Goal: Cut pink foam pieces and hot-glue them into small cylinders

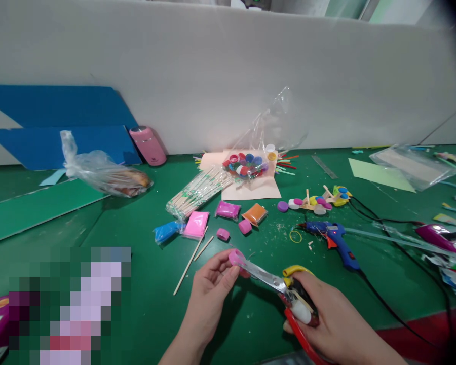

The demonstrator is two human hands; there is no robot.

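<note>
Between the thumb and fingers of my left hand (213, 289) is a small pink plastic cap (235, 257). My right hand (330, 317) is wrapped round a pair of scissors (264, 277) with one red and one yellow handle. The metal blades reach left to the cap and touch it; whether a tip is inside it, I cannot tell. Two more pink caps, one nearer (223, 234) and one to its right (245, 226), lie beyond my hands. Left of them are two wooden sticks, a long one (190, 263) and a short one (204, 248).
Several soft packets, including an orange one (255, 214) and a blue one (168, 232), lie ahead. Behind them are bagged wooden sticks (197, 192) and a clear bag of coloured caps (247, 167). A blue glue gun (336, 238) with a trailing cord lies right.
</note>
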